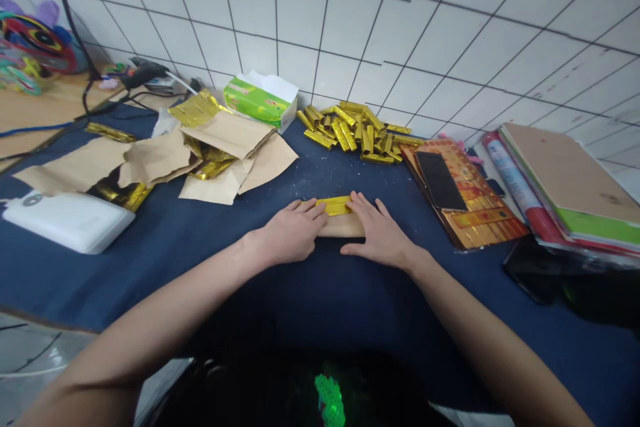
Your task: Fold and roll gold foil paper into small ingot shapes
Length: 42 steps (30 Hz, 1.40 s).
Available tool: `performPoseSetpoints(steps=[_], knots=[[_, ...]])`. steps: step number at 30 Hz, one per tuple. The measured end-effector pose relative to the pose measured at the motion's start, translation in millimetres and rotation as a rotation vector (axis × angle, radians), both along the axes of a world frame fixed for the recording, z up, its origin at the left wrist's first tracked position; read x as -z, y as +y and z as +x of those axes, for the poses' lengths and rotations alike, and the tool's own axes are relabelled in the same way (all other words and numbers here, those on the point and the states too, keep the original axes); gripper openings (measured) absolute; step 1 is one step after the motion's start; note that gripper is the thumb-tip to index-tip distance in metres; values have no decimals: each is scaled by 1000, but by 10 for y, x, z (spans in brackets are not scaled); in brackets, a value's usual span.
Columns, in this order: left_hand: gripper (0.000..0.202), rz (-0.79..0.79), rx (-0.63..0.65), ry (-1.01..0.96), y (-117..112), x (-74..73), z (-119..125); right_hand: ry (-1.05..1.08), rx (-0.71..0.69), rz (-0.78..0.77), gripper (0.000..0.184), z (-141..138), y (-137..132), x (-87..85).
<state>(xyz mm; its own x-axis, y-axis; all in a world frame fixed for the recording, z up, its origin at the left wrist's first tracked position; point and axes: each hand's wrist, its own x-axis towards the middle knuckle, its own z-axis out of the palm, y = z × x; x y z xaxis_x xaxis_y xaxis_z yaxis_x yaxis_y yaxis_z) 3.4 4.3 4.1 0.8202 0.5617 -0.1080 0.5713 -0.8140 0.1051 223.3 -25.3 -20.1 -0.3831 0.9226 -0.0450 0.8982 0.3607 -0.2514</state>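
A strip of folded gold foil paper [337, 205] with a tan backing lies on the dark blue cloth in front of me. My left hand [296, 232] covers its left end, fingers together and bent over the foil; its thumb is hidden. At the other end rests my right hand [379, 230], fingers stretched out and spread, with the index fingertip on the gold side and the thumb apart near the front edge. Beyond the strip, a pile of folded gold foil pieces [356, 128] lies against the tiled wall.
Loose tan-backed foil sheets [225, 137] overlap at left, near a white power bank [70, 220] and a green tissue pack [261, 101]. On the right, a black phone [440, 180] rests on orange-gold packets [483, 217], beside stacked books [575, 173]. Cables [85, 73] hang at far left.
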Motion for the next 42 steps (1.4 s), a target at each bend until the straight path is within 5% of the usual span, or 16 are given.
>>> performPoseSetpoints(steps=[10,18,28,42], knots=[[46,-72,-24,-21,5,-78,12,360,25,-129,20,186,-63,-1],[31,-98,-114,-125,54,-30,59,449,109,-143,29,175,11,-19],[17,-4,-288,-236,86,45,99,381,218,139,18,35,54,67],[22,101,-167,-198,26,87,108,328,209,189,20,-17,24,99]])
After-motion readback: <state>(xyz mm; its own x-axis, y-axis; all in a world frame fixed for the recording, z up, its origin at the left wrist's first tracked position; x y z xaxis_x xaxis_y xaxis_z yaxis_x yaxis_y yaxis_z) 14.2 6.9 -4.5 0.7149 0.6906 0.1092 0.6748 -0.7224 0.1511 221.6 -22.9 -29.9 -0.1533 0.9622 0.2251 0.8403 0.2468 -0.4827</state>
